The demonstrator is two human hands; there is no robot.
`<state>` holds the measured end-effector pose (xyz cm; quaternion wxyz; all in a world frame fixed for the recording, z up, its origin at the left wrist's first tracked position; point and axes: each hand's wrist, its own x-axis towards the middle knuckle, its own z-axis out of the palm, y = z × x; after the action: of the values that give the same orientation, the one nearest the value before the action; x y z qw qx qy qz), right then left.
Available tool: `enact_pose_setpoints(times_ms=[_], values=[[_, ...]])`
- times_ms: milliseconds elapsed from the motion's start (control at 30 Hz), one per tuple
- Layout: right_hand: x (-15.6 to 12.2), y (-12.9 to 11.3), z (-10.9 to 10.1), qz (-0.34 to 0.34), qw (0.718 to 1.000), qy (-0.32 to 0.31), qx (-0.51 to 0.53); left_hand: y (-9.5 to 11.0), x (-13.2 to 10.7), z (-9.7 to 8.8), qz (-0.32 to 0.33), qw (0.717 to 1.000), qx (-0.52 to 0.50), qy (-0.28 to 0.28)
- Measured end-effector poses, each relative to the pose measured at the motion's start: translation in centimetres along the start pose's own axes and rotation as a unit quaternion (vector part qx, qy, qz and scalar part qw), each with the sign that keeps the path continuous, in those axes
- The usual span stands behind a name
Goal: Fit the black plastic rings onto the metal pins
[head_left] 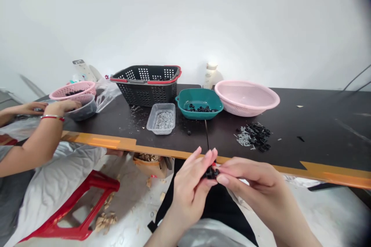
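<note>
Just off the table's front edge, my left hand (191, 185) cups several small black plastic parts (211, 173) between its thumb and fingers. From the other side, my right hand (252, 185) pinches at the same black parts with thumb and forefinger; the exact piece is partly hidden. A bit of red shows beside the parts. On the table ahead and to the right lies a pile of black parts (259, 136) mixed with grey pins (245, 137). A teal basin (199, 115) holds more black parts, and a clear tub (161, 130) holds small silvery pieces.
A black basket (146, 94) with red trim and a pink basin (246, 108) stand along the back, with a white bottle (210, 75) between. At left, a co-worker's hands (68, 105) reach into a dark bowl (87, 110). Orange tape (104, 141) lines the table edge.
</note>
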<state>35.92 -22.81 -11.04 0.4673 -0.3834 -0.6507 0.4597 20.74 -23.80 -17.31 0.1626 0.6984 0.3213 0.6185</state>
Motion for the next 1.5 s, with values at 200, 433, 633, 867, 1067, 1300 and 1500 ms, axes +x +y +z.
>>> enact_pose_setpoints(times_ms=[200, 433, 633, 867, 1067, 1300, 1500], values=[[1.2, 1.6, -0.3, -0.025, 0.999, -0.018, -0.012, -0.6, 0.2, -0.1, -0.053, 0.998, -0.036, -0.023], [1.3, 2.5, 0.7, 0.022, 0.999, 0.035, -0.022, -1.7, 0.2, 0.1, -0.094, 0.992, -0.087, -0.003], [1.8, 3.9, 0.8, 0.121, 0.987, 0.006, 0.106, -2.5, 0.1, 0.2, -0.067, 0.995, -0.077, 0.006], [2.1, 3.3, 0.2, 0.158, 0.984, 0.030, 0.081, -2.8, 0.4, -0.5, -0.053, 0.997, -0.012, -0.048], [2.1, 2.4, -0.1, 0.082, 0.995, 0.018, -0.048, -2.8, -0.2, 0.1, -0.088, 0.993, -0.082, -0.018], [2.2, 2.2, 0.1, 0.099, 0.995, -0.001, 0.027, -2.6, -0.2, 0.1, -0.064, 0.995, -0.081, -0.009], [3.1, 2.4, -0.7, 0.148, 0.988, -0.004, 0.039, -2.8, -0.3, 0.3, -0.079, 0.993, -0.085, 0.003]])
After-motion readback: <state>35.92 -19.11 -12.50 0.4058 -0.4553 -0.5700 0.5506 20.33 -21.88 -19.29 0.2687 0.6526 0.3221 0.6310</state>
